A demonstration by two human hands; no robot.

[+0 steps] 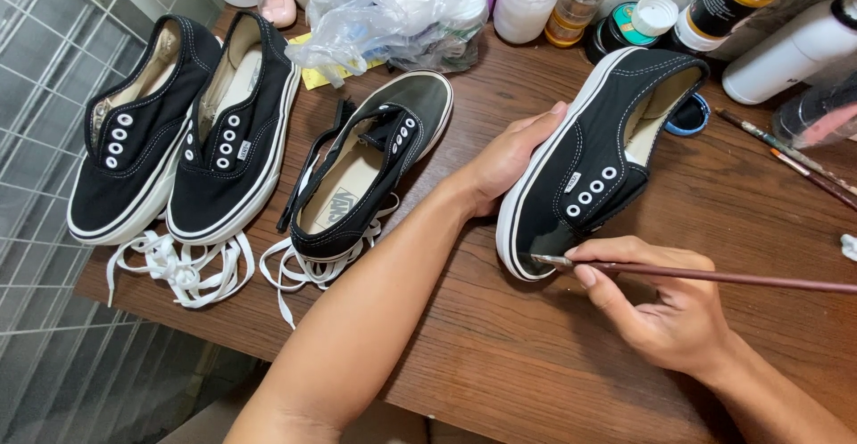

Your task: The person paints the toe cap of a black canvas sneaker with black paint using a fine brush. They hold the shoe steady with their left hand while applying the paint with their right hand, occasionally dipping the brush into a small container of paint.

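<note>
— What have you got in each hand?

— My left hand (509, 154) is wrapped around the side of a black canvas sneaker (594, 158), steadying it on the wooden table (500, 355). My right hand (656, 306) pinches a long thin paintbrush (714, 274) between thumb and fingers, its tip touching the shoe's toe, right by the white sole edge.

— Where does that shoe sit?

— Towards the right of the table, toe pointing at me, laces out, eyelets bare.

— And the rest?

— Three more black sneakers to my left: a pair (183, 123) side by side at the table's edge, and a single one (370, 163) with its tongue pulled open. Loose white laces (183, 265) lie in front of them. Behind, paint bottles (714, 2) and a crumpled plastic bag (393, 11); two spare brushes (790, 158) rest at the far right.
</note>
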